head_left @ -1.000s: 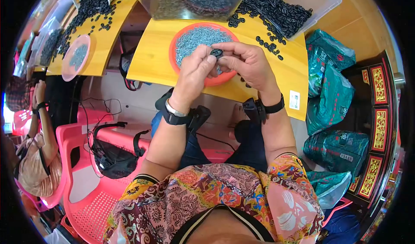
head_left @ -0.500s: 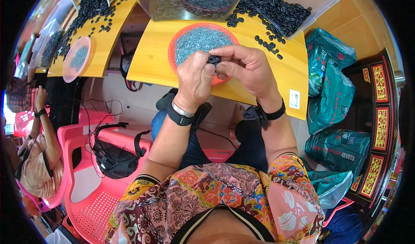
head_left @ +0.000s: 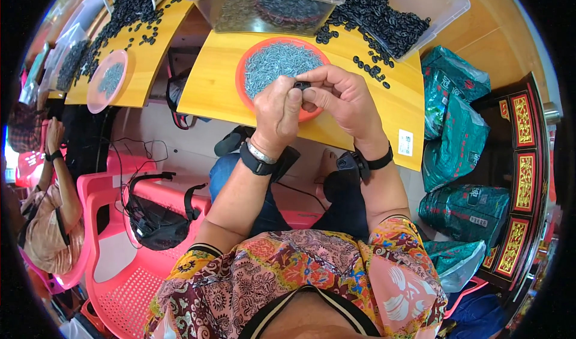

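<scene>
Between my two hands is a small black plastic piece (head_left: 302, 85), raised over the near edge of a round orange-red tray. My right hand (head_left: 342, 99) pinches it between thumb and forefinger. My left hand (head_left: 279, 110) is closed against its other side, thumb pressed up to it; whatever else those fingers hold is hidden. Many silvery screws (head_left: 279, 63) fill the orange-red tray (head_left: 242, 75) just beyond my hands. Similar black pieces lie in a heap (head_left: 360, 9) farther back on the yellow table (head_left: 210, 78).
A clear plastic bin (head_left: 270, 18) of black pieces stands at the back, and another clear bin (head_left: 447, 3) lies tipped at the right. Green bags (head_left: 462, 213) line the right side. A pink chair (head_left: 138, 279) with a black bag (head_left: 159, 219) and a seated person (head_left: 57, 213) are at left.
The black piece has turned between my fingers and shows less of its face. Both hands remain together, shifted very slightly in the picture.
</scene>
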The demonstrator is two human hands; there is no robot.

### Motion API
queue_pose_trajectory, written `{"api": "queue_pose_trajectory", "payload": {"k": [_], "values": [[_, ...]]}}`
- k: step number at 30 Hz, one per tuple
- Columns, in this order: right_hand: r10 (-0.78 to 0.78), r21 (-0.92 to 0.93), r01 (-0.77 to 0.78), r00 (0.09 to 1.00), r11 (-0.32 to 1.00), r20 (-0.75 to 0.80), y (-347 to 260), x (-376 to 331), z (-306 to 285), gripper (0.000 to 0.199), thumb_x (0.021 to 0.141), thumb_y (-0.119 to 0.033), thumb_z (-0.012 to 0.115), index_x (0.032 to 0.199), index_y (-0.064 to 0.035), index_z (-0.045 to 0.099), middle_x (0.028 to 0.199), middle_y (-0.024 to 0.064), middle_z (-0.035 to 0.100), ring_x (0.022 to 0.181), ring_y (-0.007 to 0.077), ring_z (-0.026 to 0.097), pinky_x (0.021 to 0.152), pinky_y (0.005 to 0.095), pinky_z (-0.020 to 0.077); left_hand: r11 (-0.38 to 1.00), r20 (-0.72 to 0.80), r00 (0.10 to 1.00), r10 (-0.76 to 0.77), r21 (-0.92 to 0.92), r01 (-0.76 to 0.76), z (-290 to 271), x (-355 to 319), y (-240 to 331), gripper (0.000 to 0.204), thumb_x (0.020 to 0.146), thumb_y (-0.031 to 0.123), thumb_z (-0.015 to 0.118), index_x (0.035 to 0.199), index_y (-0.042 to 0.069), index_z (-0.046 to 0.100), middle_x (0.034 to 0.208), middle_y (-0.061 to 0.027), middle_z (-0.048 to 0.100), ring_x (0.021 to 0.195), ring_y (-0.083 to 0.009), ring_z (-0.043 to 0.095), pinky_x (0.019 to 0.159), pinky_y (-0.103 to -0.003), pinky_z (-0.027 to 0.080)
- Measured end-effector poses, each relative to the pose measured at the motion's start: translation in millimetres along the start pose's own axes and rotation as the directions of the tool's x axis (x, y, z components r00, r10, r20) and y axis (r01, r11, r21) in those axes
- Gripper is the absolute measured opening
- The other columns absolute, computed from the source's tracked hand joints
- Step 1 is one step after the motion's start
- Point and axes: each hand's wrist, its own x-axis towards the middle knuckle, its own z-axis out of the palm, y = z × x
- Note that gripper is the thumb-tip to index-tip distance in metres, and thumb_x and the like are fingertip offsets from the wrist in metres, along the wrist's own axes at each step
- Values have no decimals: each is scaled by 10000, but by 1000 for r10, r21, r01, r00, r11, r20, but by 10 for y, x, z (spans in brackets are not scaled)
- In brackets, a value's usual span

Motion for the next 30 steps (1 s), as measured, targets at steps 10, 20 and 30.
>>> {"api": "queue_pose_trajectory", "payload": {"k": [10, 20, 30], "values": [[165, -599, -102, 985, 794, 52, -369, 275, -217, 194, 735, -73, 683, 917, -21, 639, 711, -21, 585, 657, 52, 553, 616, 200, 446, 941, -62, 963, -263, -238, 242, -82, 60, -217, 290, 945, 215, 430, 769, 9, 532, 599, -46, 498, 524, -126, 482, 508, -262, 389], [-329, -827, 27, 924, 562, -193, -310, 1112, -1076, 353, 793, -112, 632, 1122, 5, 584, 1013, 132, 642, 895, 195, 614, 761, 306, 487, 934, -119, 942, -314, -216, 284, -109, 135, -313, 212, 903, 126, 472, 746, 7, 549, 538, -40, 502, 498, -111, 485, 484, -268, 386], [133, -907, -355, 934, 226, -332, 282, 357, -1630, 236, 729, -138, 694, 927, -11, 679, 792, 89, 677, 703, 162, 634, 652, 286, 484, 913, -114, 927, -358, -251, 322, -91, 152, -345, 197, 892, 124, 490, 753, 4, 559, 543, -39, 508, 503, -109, 483, 488, -265, 387]]}}
